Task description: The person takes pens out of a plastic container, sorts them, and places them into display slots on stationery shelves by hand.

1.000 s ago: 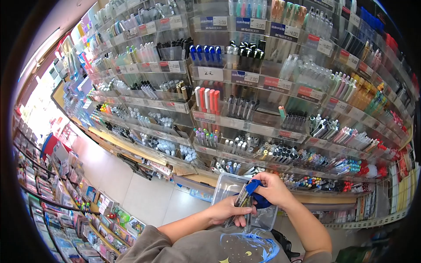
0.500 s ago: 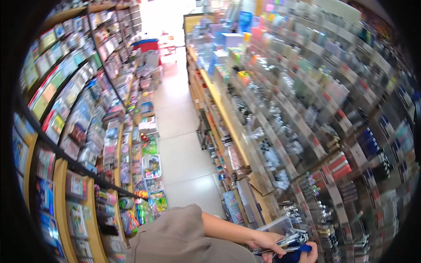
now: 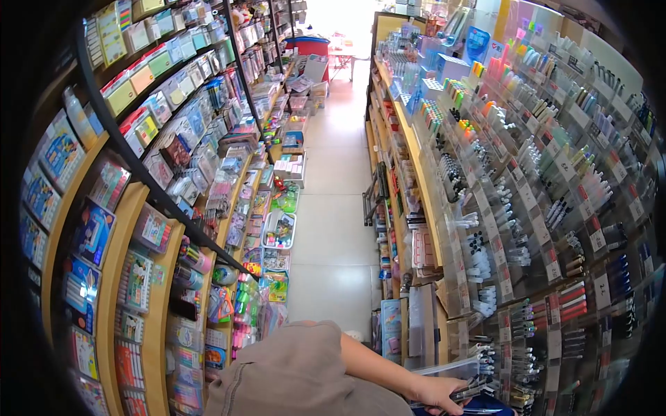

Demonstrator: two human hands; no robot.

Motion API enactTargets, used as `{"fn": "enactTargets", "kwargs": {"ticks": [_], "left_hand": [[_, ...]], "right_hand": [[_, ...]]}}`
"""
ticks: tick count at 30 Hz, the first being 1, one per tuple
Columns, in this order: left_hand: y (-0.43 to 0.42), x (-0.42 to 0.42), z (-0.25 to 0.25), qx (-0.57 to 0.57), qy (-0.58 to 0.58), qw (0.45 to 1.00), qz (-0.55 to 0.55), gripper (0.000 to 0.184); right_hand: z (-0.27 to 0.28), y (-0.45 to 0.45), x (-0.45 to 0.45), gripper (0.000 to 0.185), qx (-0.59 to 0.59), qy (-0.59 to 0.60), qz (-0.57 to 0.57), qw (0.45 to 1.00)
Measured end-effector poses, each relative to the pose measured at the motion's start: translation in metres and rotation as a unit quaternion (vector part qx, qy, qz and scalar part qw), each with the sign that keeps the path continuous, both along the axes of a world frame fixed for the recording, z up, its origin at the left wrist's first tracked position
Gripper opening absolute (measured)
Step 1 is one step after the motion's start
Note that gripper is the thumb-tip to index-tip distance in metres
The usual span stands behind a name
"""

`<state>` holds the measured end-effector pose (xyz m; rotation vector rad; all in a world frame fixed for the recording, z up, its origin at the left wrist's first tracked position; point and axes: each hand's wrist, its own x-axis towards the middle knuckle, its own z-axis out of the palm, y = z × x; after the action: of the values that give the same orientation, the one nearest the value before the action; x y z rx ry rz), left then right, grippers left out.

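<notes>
My left hand reaches across to the lower right, beside the pen rack. Its fingers are wrapped round several slim dark and silver pens. Just below the hand lies something dark blue, cut off by the frame's bottom edge, so its kind cannot be made out. Close by, a clear plastic bin sits at the foot of the rack, with more pens standing upright beside it. My right hand is out of the picture.
A tiered clear acrylic rack full of pens lines the right side. On the left, shelves hold notebooks and packaged stationery. Between them runs a tiled aisle, with a white basket of small goods along its left edge.
My view has turned left and steadied, so the rack shows more sharply. My right hand, earlier at the blue thing, has left the picture. My left hand still grips the pens.
</notes>
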<state>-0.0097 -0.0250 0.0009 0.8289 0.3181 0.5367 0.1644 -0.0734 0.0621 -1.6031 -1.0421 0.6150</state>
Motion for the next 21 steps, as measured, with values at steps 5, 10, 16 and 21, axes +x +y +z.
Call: {"fn": "enactTargets", "kwargs": {"ticks": [5,10,16,21], "left_hand": [[-0.008,0.001,0.001,0.198,0.076,0.972,0.107,0.033],[-0.019,0.016,-0.015,0.313,0.026,0.918,0.241,0.037],[-0.017,0.008,-0.015,-0.181,-0.14,0.97,-0.085,0.018],[-0.024,0.013,-0.01,-0.187,-0.128,0.974,-0.027,0.021]], "right_hand": [[-0.008,0.001,-0.004,0.025,-0.016,0.208,0.025,0.978],[-0.01,0.002,-0.004,0.028,-0.017,0.227,0.052,0.972],[-0.022,0.001,0.003,0.033,0.019,0.306,0.135,0.942],[-0.022,-0.007,-0.012,0.035,-0.034,0.273,0.186,0.943]]}}
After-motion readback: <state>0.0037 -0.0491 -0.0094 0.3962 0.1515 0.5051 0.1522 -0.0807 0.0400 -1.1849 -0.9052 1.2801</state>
